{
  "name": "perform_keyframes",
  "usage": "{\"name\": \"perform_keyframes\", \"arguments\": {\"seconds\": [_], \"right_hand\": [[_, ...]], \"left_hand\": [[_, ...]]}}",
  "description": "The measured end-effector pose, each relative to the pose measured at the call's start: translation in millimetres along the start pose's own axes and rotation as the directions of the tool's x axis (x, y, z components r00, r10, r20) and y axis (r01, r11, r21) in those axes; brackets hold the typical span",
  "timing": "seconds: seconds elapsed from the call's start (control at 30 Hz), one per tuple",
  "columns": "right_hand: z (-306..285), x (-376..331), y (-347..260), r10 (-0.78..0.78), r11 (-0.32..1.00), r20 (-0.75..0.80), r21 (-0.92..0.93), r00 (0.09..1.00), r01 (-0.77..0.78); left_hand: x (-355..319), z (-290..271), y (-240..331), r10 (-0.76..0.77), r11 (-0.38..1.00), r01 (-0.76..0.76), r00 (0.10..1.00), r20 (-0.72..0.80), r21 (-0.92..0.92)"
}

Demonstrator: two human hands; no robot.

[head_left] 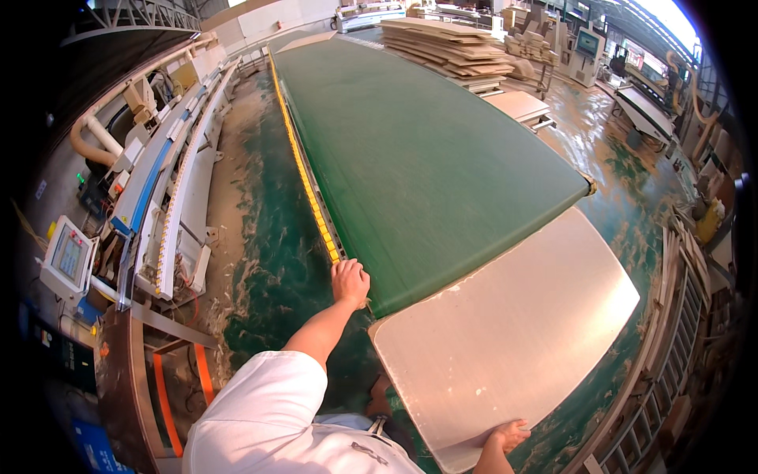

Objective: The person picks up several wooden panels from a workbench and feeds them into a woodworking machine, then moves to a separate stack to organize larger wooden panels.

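A long green conveyor belt [426,150] stretches away in front of me. My left hand [350,283] is closed over the near left corner of its side rail, at the end of a yellow strip [304,166]. Against the belt's near end lies a smooth, pale metal plate [505,316] with rounded corners and light scuffs. My right hand [508,434] is at the plate's near right edge, its fingers bent over the rim. The undersides of both grips are hidden.
To the left stands a long machine with a blue rail [150,197] and a control panel [69,257]. Stacked boards [446,51] are beyond the belt's right side. A ladder-like rack [663,379] stands at right. Shavings litter the green floor [272,213].
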State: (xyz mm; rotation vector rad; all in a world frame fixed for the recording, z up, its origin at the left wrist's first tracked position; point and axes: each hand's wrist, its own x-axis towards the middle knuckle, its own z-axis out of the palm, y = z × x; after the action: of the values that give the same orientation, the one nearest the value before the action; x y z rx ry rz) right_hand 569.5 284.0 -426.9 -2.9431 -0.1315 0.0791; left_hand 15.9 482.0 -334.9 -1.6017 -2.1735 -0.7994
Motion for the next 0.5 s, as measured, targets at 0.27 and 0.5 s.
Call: {"name": "perform_keyframes", "arguments": {"seconds": [0.27,0.5], "right_hand": [[12.7,7.9,3.8,0.003,1.0,-0.015,-0.003,1.0,-0.003],[7.1,4.9,3.2,0.005,1.0,0.0,0.018,1.0,-0.005]], "left_hand": [[0.6,0.8,0.2,0.001,1.0,-0.001,1.0,0.004,0.008],[0.7,1.7,2.7,0.001,1.0,-0.001,1.0,-0.019,0.008]]}}
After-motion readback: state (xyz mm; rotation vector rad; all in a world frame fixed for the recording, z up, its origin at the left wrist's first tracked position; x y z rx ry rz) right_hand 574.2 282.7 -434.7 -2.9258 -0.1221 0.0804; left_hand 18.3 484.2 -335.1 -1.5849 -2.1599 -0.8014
